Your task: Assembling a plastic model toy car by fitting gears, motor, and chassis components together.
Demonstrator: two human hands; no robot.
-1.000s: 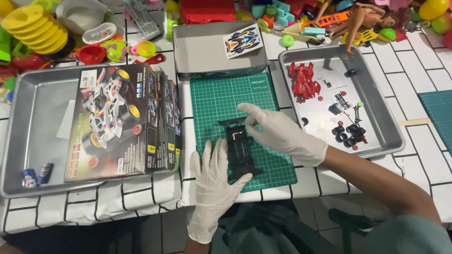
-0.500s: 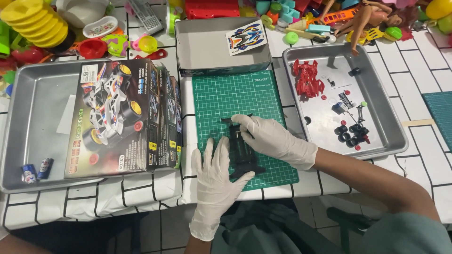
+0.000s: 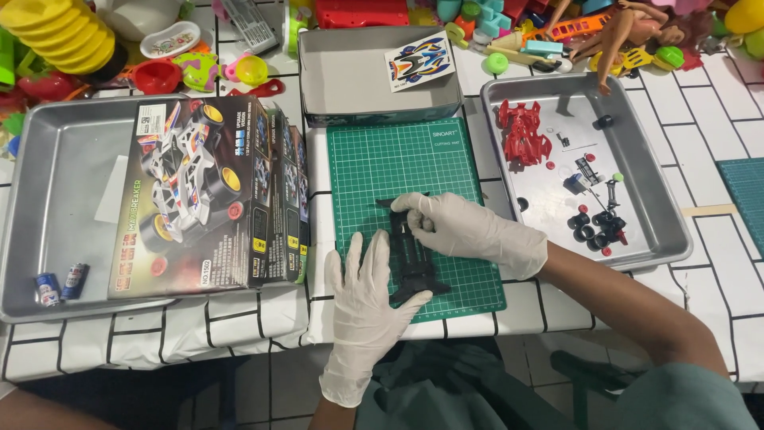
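Both gloved hands were on the black toy car chassis [image 3: 410,255], which lay mid green cutting mat [image 3: 374,163] on the tabletop [image 3: 720,127]. My left hand [image 3: 362,306] lay flat w/ fingers spread, thumb pressed to the chassis lower edge. My right hand [image 3: 469,231] was curled, fingertips pinching the chassis top part. Kit box [image 3: 211,199] sat in the left tray [image 3: 56,183]; red body shell [image 3: 521,131] & black wheels [image 3: 589,227] in the right tray [image 3: 664,207]. Sticker sheet [image 3: 418,60] in grey box [image 3: 350,80] behind mat.

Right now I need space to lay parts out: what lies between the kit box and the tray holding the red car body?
In the head view, the green cutting mat lies between them, black chassis on it.
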